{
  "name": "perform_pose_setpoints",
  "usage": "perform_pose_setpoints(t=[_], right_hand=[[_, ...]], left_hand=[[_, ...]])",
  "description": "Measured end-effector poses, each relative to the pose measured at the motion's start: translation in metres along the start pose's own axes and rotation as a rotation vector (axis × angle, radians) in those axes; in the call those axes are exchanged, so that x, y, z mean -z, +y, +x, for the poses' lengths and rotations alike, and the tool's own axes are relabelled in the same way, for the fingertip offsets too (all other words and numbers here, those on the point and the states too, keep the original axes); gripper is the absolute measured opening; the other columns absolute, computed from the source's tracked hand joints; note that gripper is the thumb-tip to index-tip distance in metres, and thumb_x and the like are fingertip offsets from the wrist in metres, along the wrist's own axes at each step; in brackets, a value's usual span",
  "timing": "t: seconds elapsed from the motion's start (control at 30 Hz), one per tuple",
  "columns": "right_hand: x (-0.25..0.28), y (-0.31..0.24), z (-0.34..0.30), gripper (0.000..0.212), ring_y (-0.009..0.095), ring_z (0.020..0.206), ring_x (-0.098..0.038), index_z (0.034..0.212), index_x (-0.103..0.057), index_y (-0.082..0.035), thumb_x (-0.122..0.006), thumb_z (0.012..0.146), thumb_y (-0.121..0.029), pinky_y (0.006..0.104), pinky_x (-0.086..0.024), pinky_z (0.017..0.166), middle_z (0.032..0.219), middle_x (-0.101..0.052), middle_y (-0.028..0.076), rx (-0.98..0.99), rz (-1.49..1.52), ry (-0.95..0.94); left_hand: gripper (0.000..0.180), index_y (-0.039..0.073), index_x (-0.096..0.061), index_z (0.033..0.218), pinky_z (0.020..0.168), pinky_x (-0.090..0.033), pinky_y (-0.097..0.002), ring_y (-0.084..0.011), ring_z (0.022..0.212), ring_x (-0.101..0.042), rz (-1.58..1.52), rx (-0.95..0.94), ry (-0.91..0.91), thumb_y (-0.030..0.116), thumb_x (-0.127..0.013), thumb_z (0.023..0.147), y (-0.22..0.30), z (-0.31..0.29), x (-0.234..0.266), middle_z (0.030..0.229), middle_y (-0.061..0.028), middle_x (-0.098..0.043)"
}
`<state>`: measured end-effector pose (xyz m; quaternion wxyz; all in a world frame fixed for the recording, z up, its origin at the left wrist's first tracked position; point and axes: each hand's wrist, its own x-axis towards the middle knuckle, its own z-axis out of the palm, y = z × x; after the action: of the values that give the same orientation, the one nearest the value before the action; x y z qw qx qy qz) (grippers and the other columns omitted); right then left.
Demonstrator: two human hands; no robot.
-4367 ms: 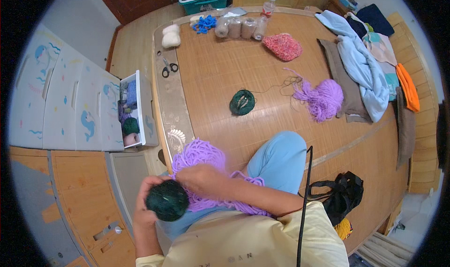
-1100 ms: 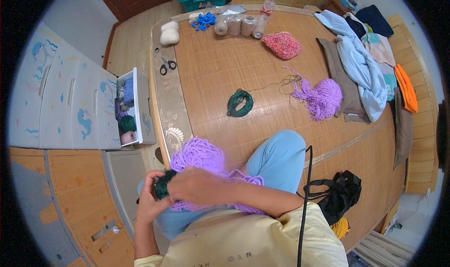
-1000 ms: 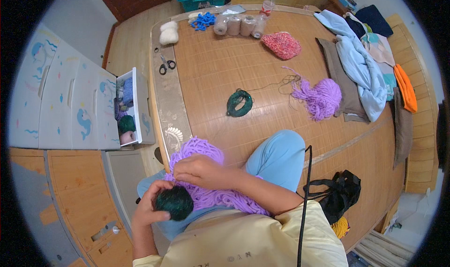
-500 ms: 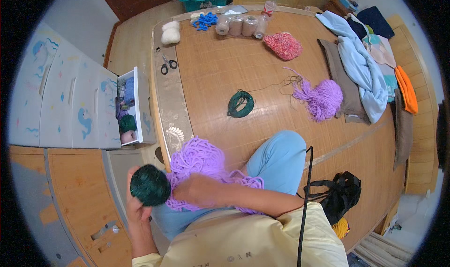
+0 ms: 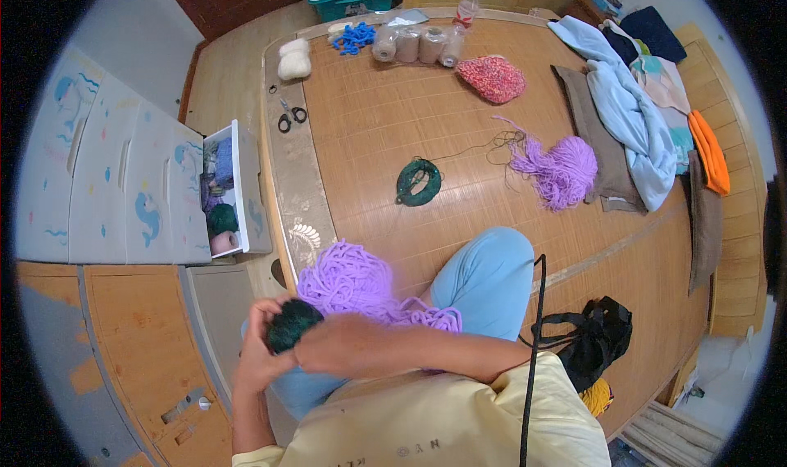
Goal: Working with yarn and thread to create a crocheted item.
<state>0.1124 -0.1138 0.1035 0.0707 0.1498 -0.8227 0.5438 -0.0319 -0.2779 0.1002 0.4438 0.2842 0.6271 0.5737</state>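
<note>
A dark green ball of yarn (image 5: 291,323) is gripped in my left hand (image 5: 257,355), the fingers curved round its side. My right hand (image 5: 334,346), blurred, is curled closed against the ball's right side; what its fingers hold is hidden. Beside both hands, a heap of thick purple yarn (image 5: 348,277) lies by my legs. Farther off on the mat, a loose ring of dark green yarn (image 5: 419,181) has a thin strand running right to a tangle beside a purple skein (image 5: 566,172).
Black-handled scissors (image 5: 291,120), white yarn (image 5: 294,60), blue yarn pieces (image 5: 354,38), wrapped beige spools (image 5: 418,45), a bottle (image 5: 467,10) and a red-pink knitted piece (image 5: 492,79) lie toward the far side. An open drawer (image 5: 238,184) stands left. A black cable (image 5: 533,360) hangs at right.
The green ball and my left hand have moved right and slightly up, turning inward. My right hand has shifted slightly down and left from the purple heap's edge to the ball.
</note>
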Motion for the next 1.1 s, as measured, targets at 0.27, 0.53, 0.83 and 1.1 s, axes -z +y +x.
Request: perform_pose_setpoints(t=[0.27, 0.53, 0.83, 1.1], right_hand=[[-0.031, 0.038, -0.012, 0.014, 0.036, 0.066, -0.062, 0.077, -0.057, -0.005, -0.055, 0.082, -0.018, 0.0476, -0.047, 0.057, 0.074, -0.060, 0.016, -0.081, -0.212, 0.191], [0.011, 0.046, -0.006, 0.016, 0.038, 0.074, -0.062, 0.082, -0.059, -0.007, -0.053, 0.087, -0.021, 0.0459, -0.048, 0.063, 0.076, -0.061, 0.015, -0.103, -0.021, 0.367], [0.011, 0.004, 0.007, 0.009, 0.035, 0.075, -0.062, 0.079, -0.058, -0.007, -0.057, 0.081, -0.016, 0.0456, -0.049, 0.066, 0.074, -0.061, 0.016, 0.043, -0.152, 0.305], [-0.021, 0.002, -0.003, 0.013, 0.034, 0.075, -0.059, 0.081, -0.048, -0.004, -0.058, 0.079, -0.013, 0.0455, -0.045, 0.064, 0.079, -0.056, 0.014, -0.048, -0.013, -0.138]], left_hand=[[0.089, 0.006, -0.034, 0.138, 0.091, -0.046, -0.0373, -0.0256, 0.109, -0.057, -0.374, 0.029, 0.206, 0.032, -0.079, 0.066, 0.033, 0.007, -0.015, 0.118, -0.0132, -0.053], [0.081, 0.006, -0.044, 0.126, 0.097, -0.043, -0.0390, -0.0292, 0.115, -0.052, -0.382, 0.034, -0.162, 0.021, -0.083, 0.056, 0.013, -0.004, -0.013, 0.120, -0.0153, -0.052], [0.079, 0.007, -0.045, 0.125, 0.096, -0.041, -0.0339, -0.0208, 0.110, -0.052, 0.159, 0.111, -0.104, 0.029, -0.083, 0.059, 0.012, -0.005, -0.006, 0.116, -0.0076, -0.053], [0.076, 0.005, -0.044, 0.124, 0.097, -0.042, -0.0350, -0.0213, 0.109, -0.054, 0.095, 0.052, 0.125, 0.022, -0.081, 0.059, 0.014, 0.005, -0.001, 0.116, -0.0097, -0.053]])
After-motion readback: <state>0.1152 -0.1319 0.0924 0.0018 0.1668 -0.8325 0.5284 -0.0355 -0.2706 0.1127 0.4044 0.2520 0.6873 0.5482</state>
